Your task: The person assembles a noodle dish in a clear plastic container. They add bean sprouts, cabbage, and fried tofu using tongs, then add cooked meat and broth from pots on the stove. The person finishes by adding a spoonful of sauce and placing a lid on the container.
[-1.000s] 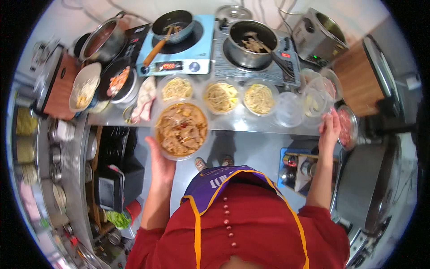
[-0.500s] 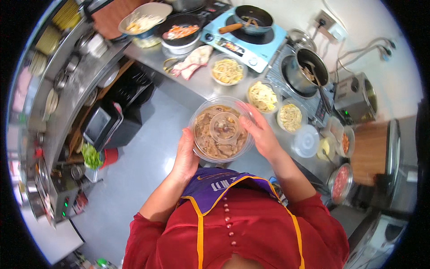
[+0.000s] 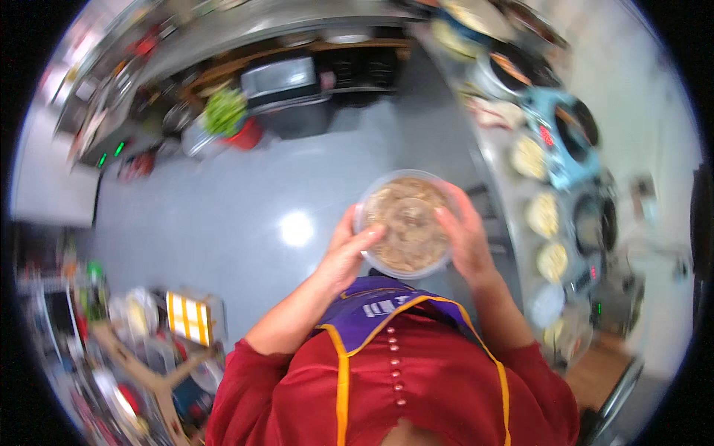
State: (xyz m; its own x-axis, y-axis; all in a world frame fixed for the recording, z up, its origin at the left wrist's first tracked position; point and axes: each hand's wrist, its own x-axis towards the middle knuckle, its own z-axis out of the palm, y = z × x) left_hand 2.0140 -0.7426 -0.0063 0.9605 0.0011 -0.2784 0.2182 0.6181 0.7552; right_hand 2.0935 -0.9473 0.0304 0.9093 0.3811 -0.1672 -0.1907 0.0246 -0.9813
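Note:
In front of my body I hold a round clear plastic tub (image 3: 407,238) with a lid, filled with brownish sliced meat in liquid. My left hand (image 3: 348,251) grips its left side, with the thumb over the lid's edge. On the opposite side my right hand (image 3: 467,236) is closed round the rim, its thumb also resting on the lid. The fingers beneath the tub are hidden, and the picture is somewhat smeared by motion.
A metal counter (image 3: 497,167) runs along the right, bearing a blue cooktop (image 3: 535,111) with a pan and several tubs of pale food. Green leafy vegetables (image 3: 224,111) stand by a red bucket (image 3: 245,135) at the upper left. A wooden frame (image 3: 152,379) stands lower left.
My view has turned left, so the counter now lies along the right side and more floor shows. Both hands still hold the tub; my left thumb reaches farther onto the lid.

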